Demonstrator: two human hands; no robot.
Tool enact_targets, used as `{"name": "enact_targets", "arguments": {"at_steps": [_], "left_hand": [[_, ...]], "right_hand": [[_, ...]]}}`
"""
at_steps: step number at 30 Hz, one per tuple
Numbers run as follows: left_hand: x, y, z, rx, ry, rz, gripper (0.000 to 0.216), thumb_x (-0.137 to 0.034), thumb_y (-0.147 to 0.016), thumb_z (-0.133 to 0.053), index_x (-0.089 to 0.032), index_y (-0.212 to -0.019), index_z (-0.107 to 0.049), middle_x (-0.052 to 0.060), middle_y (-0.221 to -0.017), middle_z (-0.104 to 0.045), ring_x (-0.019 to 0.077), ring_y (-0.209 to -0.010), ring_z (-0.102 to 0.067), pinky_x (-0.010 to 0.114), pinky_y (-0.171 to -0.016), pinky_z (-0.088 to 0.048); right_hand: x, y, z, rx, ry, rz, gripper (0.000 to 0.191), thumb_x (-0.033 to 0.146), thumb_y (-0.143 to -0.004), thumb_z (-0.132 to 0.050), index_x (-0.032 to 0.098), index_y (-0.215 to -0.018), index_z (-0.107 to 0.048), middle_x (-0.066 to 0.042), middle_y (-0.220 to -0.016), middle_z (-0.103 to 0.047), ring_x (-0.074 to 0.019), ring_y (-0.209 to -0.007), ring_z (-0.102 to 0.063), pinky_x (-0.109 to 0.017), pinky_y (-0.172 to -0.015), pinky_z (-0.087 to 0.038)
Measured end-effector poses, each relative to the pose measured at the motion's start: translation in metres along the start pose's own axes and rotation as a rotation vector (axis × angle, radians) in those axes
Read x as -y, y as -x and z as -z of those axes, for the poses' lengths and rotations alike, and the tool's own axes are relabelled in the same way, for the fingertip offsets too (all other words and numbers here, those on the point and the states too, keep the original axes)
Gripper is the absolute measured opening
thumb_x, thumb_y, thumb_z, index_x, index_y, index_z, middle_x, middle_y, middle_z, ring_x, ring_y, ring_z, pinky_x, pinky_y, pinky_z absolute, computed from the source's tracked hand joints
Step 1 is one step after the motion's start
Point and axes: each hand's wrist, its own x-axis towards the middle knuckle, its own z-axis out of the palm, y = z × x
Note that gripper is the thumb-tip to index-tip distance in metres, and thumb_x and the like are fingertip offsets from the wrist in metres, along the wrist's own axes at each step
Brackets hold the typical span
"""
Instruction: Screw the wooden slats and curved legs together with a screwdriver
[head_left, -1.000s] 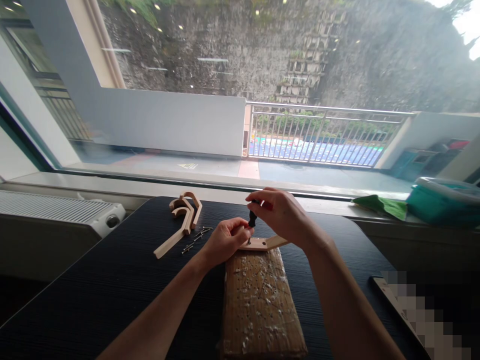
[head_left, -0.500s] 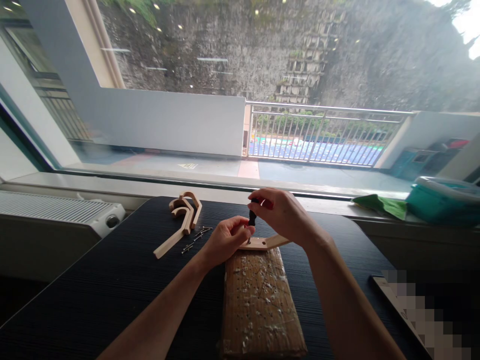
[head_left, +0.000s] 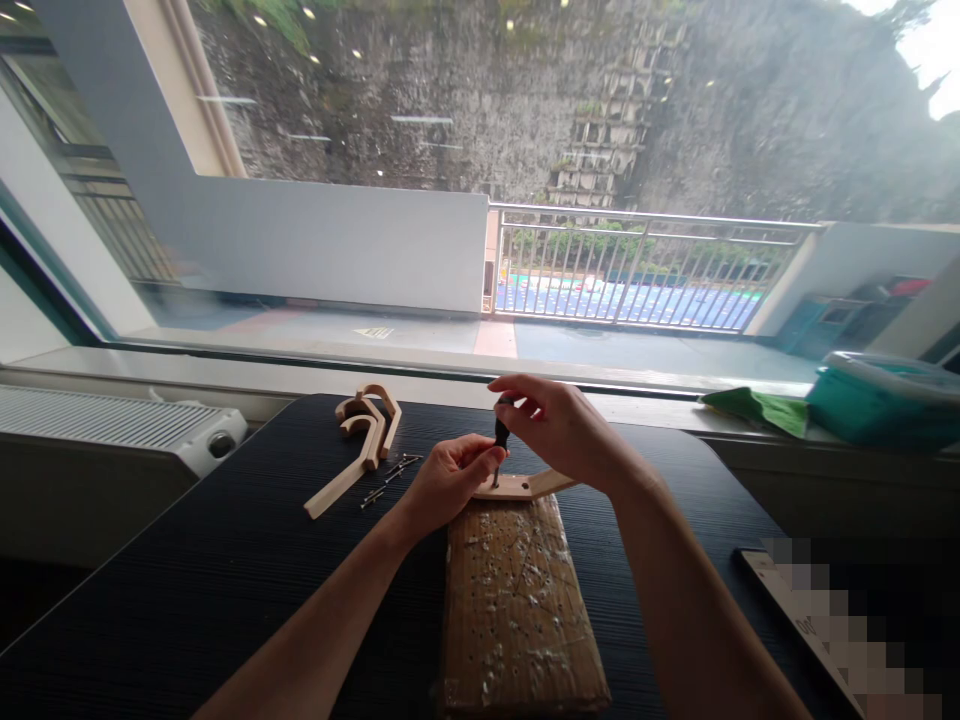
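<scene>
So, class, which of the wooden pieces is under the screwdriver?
The bent wooden piece across the brown block's far end, beneath the screwdriver. The other wooden pieces lie clustered on the black table.

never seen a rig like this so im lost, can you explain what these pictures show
There is no machine: a person works bare-handed, filmed by one camera worn on their head, looking forward and down. The right hand holds a black-handled screwdriver upright over a pale wooden piece; the left hand is right beside the tool, its exact grip hard to tell. That piece rests on a brown block. Also on the black table lie curved wooden parts and loose screws.
</scene>
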Motion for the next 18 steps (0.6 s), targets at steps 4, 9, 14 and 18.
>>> {"name": "enact_targets", "arguments": {"at_steps": [4, 9, 14, 18], "left_hand": [[-0.0013, 0.0003, -0.0001, -0.017, -0.032, 0.005, 0.039, -0.05, -0.076, -0.055, -0.012, -0.078, -0.062, -0.003, -0.059, -0.045, 0.0076, -0.054, -0.036, 0.02, -0.05, -0.028], [-0.002, 0.0004, -0.0002, -0.009, -0.036, 0.011, 0.041, -0.051, -0.077, -0.053, -0.011, -0.082, -0.063, -0.001, -0.062, -0.05, 0.0094, -0.057, -0.042, 0.021, -0.053, -0.032], [-0.0015, -0.0002, -0.0003, -0.025, -0.035, -0.003, 0.037, -0.046, -0.079, -0.054, -0.012, -0.081, -0.064, -0.002, -0.062, -0.052, 0.0087, -0.057, -0.045, 0.02, -0.054, -0.034], [0.0005, -0.0003, 0.0, -0.018, -0.022, -0.013, 0.033, -0.043, -0.081, -0.053, -0.012, -0.077, -0.062, -0.002, -0.061, -0.052, 0.0079, -0.056, -0.043, 0.02, -0.053, -0.033]], "right_hand": [[0.0006, -0.0007, -0.0007, -0.004, -0.007, 0.036, 0.024, 0.025, -0.083, -0.05, 0.021, -0.097, -0.069, -0.001, -0.076, -0.068, -0.0101, -0.06, -0.056, -0.025, -0.06, -0.043], [0.0005, -0.0016, 0.0013, -0.024, 0.04, 0.035, 0.02, 0.027, -0.081, -0.054, 0.019, -0.09, -0.07, 0.0, -0.07, -0.067, -0.0103, -0.058, -0.055, -0.024, -0.057, -0.041], [0.0024, -0.0001, 0.0008, -0.017, 0.033, 0.064, 0.027, 0.024, -0.083, -0.049, 0.02, -0.1, -0.07, -0.002, -0.084, -0.07, -0.0111, -0.064, -0.058, -0.025, -0.062, -0.043], [0.0019, 0.0002, 0.001, -0.002, 0.021, 0.074, 0.027, 0.022, -0.083, -0.048, 0.02, -0.1, -0.07, -0.003, -0.088, -0.07, -0.0119, -0.069, -0.059, -0.026, -0.065, -0.044]]}}
